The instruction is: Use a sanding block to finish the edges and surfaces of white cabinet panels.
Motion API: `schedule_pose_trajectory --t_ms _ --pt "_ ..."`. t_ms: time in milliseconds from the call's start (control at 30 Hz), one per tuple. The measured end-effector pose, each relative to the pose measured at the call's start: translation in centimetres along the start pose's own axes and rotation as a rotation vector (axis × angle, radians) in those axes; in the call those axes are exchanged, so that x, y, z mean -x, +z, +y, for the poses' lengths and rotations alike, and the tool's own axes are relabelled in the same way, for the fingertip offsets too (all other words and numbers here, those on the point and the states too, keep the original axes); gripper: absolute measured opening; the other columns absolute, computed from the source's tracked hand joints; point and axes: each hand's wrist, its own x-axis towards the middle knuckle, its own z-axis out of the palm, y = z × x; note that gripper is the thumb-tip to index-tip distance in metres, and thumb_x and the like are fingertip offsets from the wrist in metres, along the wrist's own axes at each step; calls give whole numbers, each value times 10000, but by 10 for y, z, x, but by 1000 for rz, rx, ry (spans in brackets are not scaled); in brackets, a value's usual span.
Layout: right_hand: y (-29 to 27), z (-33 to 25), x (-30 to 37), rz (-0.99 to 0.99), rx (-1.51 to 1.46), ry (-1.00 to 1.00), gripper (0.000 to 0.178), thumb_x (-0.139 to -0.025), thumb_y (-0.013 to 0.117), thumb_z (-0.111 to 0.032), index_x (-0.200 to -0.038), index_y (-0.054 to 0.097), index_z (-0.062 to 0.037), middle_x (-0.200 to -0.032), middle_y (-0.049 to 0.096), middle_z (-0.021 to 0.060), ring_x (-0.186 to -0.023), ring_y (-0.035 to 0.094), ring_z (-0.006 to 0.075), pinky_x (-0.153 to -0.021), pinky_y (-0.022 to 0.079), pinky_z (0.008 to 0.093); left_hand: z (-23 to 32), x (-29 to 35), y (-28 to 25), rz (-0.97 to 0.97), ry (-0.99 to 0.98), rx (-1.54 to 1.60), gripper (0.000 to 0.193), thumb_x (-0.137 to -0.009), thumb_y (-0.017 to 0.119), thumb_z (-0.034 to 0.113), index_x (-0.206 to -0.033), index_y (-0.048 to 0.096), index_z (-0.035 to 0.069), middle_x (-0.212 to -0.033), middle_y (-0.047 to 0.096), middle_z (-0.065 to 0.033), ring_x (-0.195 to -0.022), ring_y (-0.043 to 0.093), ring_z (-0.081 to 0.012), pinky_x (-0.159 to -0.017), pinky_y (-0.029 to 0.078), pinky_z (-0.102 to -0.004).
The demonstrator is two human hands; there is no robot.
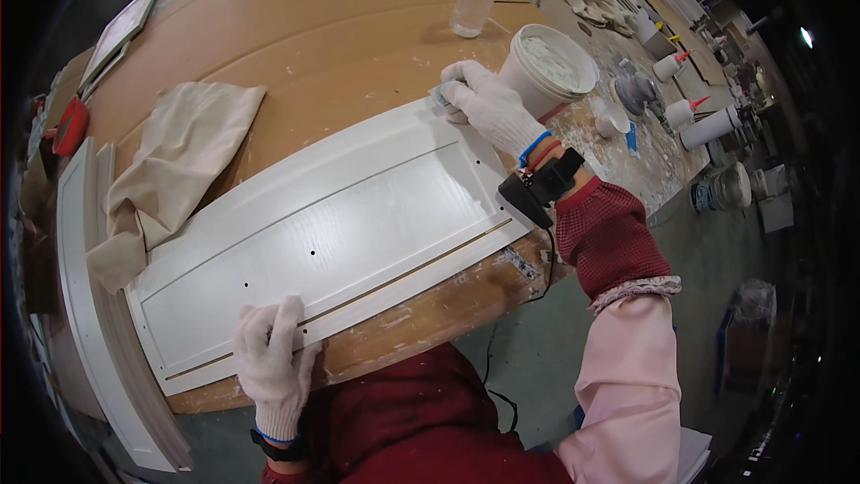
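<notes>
A white door-like panel (296,233) with a recessed middle, several small dark holes and a long groove lies on the brown worktable. My left hand (273,354), in a white knit glove, rests on its near edge, fingers over the surface and thumb apart. At the panel's far right corner, my gloved right hand (493,108) is closed on a small blue-grey pad (439,94); its exact kind is mostly hidden. Just beyond that hand stands a white tub (524,76) of pale filler paste.
A beige cloth (184,157) drapes over the panel's left end. White panels (107,332) are stacked at the left. A clear plastic cup (475,0) stands at the back. Red-tipped bottles (672,64) and a sander (634,94) sit on the right. A cable (548,278) hangs from my right wrist.
</notes>
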Motion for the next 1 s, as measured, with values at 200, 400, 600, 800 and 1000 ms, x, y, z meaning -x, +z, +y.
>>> schedule_pose_trajectory --t_ms 200,400,600,800,1000 --pt "-3 11 -20 80 -101 -59 244 -975 521 -187 -1145 549 -15 -995 640 66 -856 639 110 -800 548 272 0 -3 2 14 24 17 669 -523 812 62 -1167 631 40 -1026 541 -87 -949 548 -293 -849 464 -425" --pt "-16 6 -5 113 -57 -118 271 -950 557 -181 -1166 570 -18 -988 648 92 -860 625 145 -813 519 302 0 0 2 7 11 7 659 -545 811 60 -1177 627 50 -1033 538 -92 -965 546 -299 -883 457 -437" --pt "-30 19 6 231 214 -340 299 -920 589 -176 -1174 604 -19 -1004 663 120 -884 629 216 -852 493 351 -2 1 1 -10 0 19 661 -553 807 57 -1187 619 43 -1044 536 -95 -970 544 -299 -889 458 -439" --pt "-40 22 24 214 236 -388 307 -918 594 -157 -1185 605 -5 -985 660 111 -849 620 177 -792 496 307 0 0 3 3 16 15 642 -564 800 61 -1180 621 34 -1046 539 -93 -969 545 -302 -889 459 -442" --pt "-53 38 87 134 -60 -163 299 -913 579 -119 -1161 597 46 -922 638 50 -798 583 101 -726 486 259 0 1 3 30 17 8 668 -537 782 7 -1182 615 36 -1033 542 -107 -970 546 -319 -860 467 -428"
